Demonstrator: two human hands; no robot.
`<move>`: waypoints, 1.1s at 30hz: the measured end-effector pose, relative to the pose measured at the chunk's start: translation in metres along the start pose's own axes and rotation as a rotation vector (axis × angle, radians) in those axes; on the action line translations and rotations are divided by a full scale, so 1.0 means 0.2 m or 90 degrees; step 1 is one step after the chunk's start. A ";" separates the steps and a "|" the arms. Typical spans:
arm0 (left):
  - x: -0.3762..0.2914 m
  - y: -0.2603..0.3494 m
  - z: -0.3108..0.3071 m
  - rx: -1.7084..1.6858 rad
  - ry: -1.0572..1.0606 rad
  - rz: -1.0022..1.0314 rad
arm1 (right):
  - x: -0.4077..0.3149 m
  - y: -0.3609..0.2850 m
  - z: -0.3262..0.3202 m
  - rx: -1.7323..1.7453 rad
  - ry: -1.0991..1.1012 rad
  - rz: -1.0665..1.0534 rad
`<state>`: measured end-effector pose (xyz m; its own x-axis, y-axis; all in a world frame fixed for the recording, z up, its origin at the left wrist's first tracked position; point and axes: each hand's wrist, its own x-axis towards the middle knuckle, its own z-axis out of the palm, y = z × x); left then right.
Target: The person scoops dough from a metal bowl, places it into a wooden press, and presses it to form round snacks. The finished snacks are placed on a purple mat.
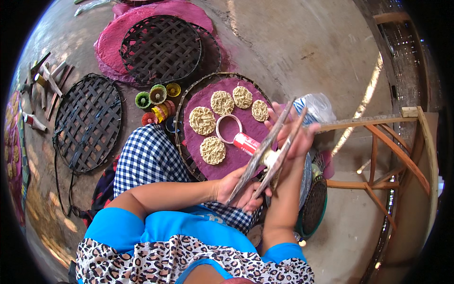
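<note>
Both hands hold a hand press made of two long wooden bars [260, 163] over my lap. My left hand [241, 191] curls around their lower ends. My right hand [294, 136] supports the upper ends on its palm, fingers partly spread. Pale dough-like material [271, 158] shows between the bars. A red-and-white cylinder [246, 143] bearing writing juts from the press toward a purple cloth [234, 165]. On that cloth lie a pale ring [229, 129] and several round nests of pale strands [202, 121]. The cloth lines a round woven tray [181, 117].
Left of the tray are several coloured fluted cups [158, 94]. Dark woven trays [161, 48] [88, 122] lie on the floor, one over pink cloth [110, 46]. Wooden sticks [51, 80] are at far left. A plastic bag [319, 106] and wooden frame [372, 122] stand right.
</note>
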<state>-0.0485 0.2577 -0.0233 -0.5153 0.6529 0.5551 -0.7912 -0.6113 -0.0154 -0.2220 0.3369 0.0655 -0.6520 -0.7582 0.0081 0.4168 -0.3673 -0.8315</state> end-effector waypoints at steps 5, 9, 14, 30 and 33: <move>0.08 0.05 -0.11 -0.085 -0.072 0.059 | 0.33 -0.01 -0.04 -0.139 0.220 0.248; 0.12 0.12 -0.14 -0.171 -0.068 0.107 | 0.53 0.08 -0.12 -0.266 0.320 0.336; 0.13 0.19 -0.12 -0.194 -0.061 0.152 | 0.66 0.10 -0.13 -0.437 0.361 0.432; 0.04 0.29 -0.07 -0.160 0.137 0.169 | 0.79 0.20 0.01 -0.461 0.309 0.402; 0.07 0.35 -0.09 -0.153 0.142 0.146 | 0.81 0.16 -0.04 -0.476 0.342 0.341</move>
<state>-0.1169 0.2332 -0.0322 -0.7257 0.6083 0.3213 -0.6879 -0.6477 -0.3274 -0.3192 0.2063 0.0351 -0.7689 -0.3181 -0.5546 0.3562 0.5071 -0.7848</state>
